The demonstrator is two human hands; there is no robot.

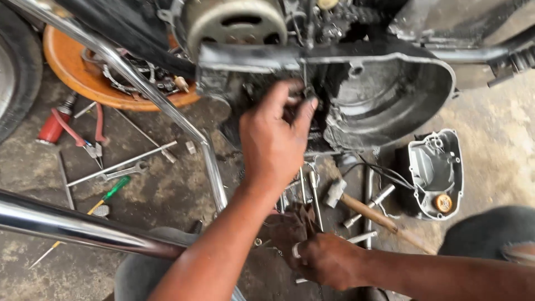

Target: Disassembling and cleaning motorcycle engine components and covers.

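I am looking down at the large, grimy dark-grey metal engine case (390, 89) of a motorcycle, which is filling the upper part of the view with its round open cavity facing me. A long, shiny chrome pipe (67, 226) is crossing the lower left, and a bent chrome frame tube (161, 100) is running down from the top left. Behind that tube, a round orange tray (67, 67) is sitting on the stained concrete floor (167, 189) and is holding small metal parts.

My left hand (276, 139) is reaching up into the dark middle of the engine case; its grip is pinching together on something small and black there, but I cannot tell what it is. My right hand (329, 259) is resting low, near the floor, with its grip clamped on a dirty brown rag (290, 226) and a slim silver metal tool (298, 249) whose end is showing beside the fingers.

To the right, a light-grey cast metal cover (437, 167) is lying open side up on the floor, well apart from both hands. Between it and my right hand, a hammer with a wooden handle (368, 209) is lying among silver T-handle socket wrenches (370, 203). On the left, red-handled pliers (83, 131), a silver combination spanner (125, 170) and a green-handled screwdriver (108, 195) are lying spread over the floor.
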